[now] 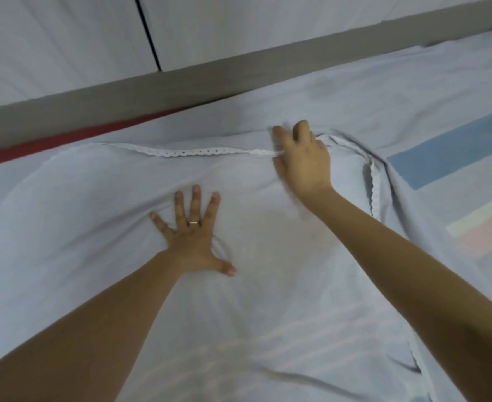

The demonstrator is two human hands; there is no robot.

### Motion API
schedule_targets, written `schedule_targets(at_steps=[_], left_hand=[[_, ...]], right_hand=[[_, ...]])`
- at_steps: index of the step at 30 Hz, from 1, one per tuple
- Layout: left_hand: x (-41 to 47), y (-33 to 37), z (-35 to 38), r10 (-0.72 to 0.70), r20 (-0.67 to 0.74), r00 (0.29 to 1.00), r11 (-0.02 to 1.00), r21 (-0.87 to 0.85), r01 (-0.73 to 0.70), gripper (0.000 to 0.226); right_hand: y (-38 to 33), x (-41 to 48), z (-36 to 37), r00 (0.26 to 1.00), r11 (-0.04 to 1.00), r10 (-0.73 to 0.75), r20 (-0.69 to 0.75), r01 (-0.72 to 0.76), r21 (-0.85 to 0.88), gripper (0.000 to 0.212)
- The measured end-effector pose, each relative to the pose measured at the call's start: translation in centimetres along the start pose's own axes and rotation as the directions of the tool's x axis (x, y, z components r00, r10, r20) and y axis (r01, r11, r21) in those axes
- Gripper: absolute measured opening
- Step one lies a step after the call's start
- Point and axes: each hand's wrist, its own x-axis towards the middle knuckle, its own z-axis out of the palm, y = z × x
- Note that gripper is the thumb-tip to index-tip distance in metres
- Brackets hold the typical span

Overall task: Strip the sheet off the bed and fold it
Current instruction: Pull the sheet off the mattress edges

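Sheet (94, 216) lies folded, lace edge (198, 152) running left-right; right hand (303, 159) apparently pinches it.

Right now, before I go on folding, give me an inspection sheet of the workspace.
Surface: bed, cloth-covered, coloured stripes at right.
Job's things: sheet lies folded over on the bed, lace trim along its far edge.
Clutter: nothing seen.
Hands: left hand flat on sheet, fingers spread; right hand grips the trimmed corner, blurred.
Cables: nothing seen.
Surroundings: grey ledge, red strip, white panels.
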Motion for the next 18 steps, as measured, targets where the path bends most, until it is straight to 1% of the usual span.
schedule_targets(at_steps=[2, 3, 4, 6, 7, 11, 13, 15, 16, 17, 18], left_hand=[[0.1, -0.2, 0.2, 0.000, -0.010, 1.000, 1.000, 0.003, 0.000, 0.153], [0.2, -0.3, 0.3, 0.002, -0.014, 1.000, 1.000, 0.003, -0.002, 0.153], [0.3, -0.3, 0.4, 0.008, -0.019, 1.000, 1.000, -0.001, -0.008, 0.152], [0.4, -0.4, 0.6, 0.019, -0.035, 0.999, 1.000, -0.005, -0.019, 0.152], [0.5, -0.6, 0.7, 0.020, -0.039, 0.999, 1.000, -0.006, -0.020, 0.152], [0.6, -0.8, 0.9, 0.034, -0.059, 0.998, 0.999, -0.018, -0.035, 0.152], [0.7, -0.9, 1.1, 0.041, -0.073, 0.996, 0.999, -0.023, -0.043, 0.152], [0.8, -1.0, 1.3, 0.043, -0.092, 0.995, 0.999, -0.021, -0.045, 0.151], [0.7, -1.1, 1.4, 0.041, -0.100, 0.994, 0.999, -0.022, -0.044, 0.151], [0.8, -1.1, 1.3, 0.043, -0.108, 0.993, 0.999, -0.024, -0.046, 0.151], [0.8, -1.0, 1.4, 0.048, -0.114, 0.992, 0.998, -0.028, -0.052, 0.151]], right_hand=[[-0.7, 2.3, -0.4, 0.993, 0.998, 0.065, 0.101, -0.065, -0.005, 0.032], [-0.9, 3.3, -0.4, 0.990, 0.995, 0.101, 0.098, -0.101, -0.008, 0.027], [-1.0, 4.2, -0.4, 0.988, 0.990, 0.142, 0.065, -0.143, 0.019, 0.025], [-1.5, 6.0, -0.5, 0.967, 0.956, 0.256, -0.002, -0.252, 0.150, 0.025], [-1.9, 7.0, -0.6, 0.953, 0.933, 0.302, -0.004, -0.295, 0.205, 0.026], [-2.4, 10.6, -0.5, 0.879, 0.834, 0.472, 0.070, -0.471, 0.286, 0.030], [-2.1, 10.9, 0.0, 0.846, 0.780, 0.522, 0.108, -0.525, 0.341, 0.029], [-2.8, 10.1, 0.5, 0.858, 0.728, 0.496, 0.136, -0.496, 0.473, 0.028], [-3.6, 9.3, 0.8, 0.886, 0.712, 0.436, 0.156, -0.446, 0.543, 0.033], [-4.2, 8.3, 1.3, 0.923, 0.721, 0.340, 0.181, -0.379, 0.580, 0.041], [-4.9, 7.1, 1.9, 0.949, 0.773, 0.231, 0.215, -0.313, 0.552, 0.050]])
